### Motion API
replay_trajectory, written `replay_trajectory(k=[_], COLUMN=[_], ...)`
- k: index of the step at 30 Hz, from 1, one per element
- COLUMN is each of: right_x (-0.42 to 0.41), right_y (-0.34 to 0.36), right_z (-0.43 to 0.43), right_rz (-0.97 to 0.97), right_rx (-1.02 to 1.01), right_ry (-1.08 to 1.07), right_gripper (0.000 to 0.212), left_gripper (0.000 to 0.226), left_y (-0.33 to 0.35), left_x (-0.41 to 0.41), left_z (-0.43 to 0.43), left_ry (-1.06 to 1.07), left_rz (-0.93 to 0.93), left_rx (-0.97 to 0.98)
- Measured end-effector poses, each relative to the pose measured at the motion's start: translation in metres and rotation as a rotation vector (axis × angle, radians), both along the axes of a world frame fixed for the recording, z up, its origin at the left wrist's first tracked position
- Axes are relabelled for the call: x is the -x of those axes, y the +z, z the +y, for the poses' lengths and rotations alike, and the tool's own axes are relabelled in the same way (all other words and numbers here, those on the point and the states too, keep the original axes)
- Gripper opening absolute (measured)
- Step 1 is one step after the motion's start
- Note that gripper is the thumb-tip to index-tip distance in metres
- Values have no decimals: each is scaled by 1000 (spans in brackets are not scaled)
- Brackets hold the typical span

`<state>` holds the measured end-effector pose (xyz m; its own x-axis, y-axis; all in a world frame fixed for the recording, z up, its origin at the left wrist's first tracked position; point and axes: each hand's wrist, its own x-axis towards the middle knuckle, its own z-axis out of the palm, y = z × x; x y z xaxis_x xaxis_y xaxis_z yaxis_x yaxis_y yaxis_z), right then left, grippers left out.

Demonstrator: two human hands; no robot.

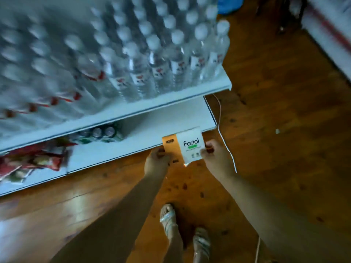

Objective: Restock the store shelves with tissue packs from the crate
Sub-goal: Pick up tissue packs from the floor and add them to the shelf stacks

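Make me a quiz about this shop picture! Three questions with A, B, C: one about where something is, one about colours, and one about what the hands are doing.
1. Where do the water bottles stand?
A. on the floor
B. on the upper shelf
C. in a crate

2. What colours is the tissue pack?
A. white and orange
B. blue and pink
C. black and yellow

3. How is the tissue pack held?
A. by no hand
B. by one hand only
C. by both hands

Answers:
1 B: the bottles stand in rows on the white upper shelf.
2 A: one part is white with "Facial" printed on it, and the other part is orange.
3 C: the left hand and the right hand each grip one side of it, at the front edge of the lower shelf.
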<state>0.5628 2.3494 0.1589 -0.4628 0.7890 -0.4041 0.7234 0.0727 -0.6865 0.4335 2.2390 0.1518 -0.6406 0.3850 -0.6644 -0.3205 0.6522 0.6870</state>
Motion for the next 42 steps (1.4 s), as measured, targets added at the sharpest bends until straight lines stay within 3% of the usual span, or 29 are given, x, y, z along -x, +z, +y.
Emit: replay_trajectory(k=[7, 10, 15, 23, 32, 42], right_x=[86, 143, 250, 412, 591, 780], right_y=[199, 258, 326, 373, 370, 408], right_z=[-97, -153, -259, -413, -483, -629], right_rz=[282, 398, 590, 749, 737, 696], right_rx=[-112, -129, -145, 57, 67, 255], right_ry=[268, 410, 546, 620, 667, 927], right_gripper=[9, 11, 12, 21, 14, 17], left_gripper=[10, 16, 7, 13, 12, 6], left_y=[198, 266, 333, 409, 416, 443], left_x=[59, 101, 182, 321, 481, 650], left_z=[-131, -194, -312, -480, -549, -699], left_ry=[332, 466, 629, 679, 778, 993], left_rz=[162, 274, 406, 577, 596, 831], left_rx=[-266, -372, -454, -460, -473, -120])
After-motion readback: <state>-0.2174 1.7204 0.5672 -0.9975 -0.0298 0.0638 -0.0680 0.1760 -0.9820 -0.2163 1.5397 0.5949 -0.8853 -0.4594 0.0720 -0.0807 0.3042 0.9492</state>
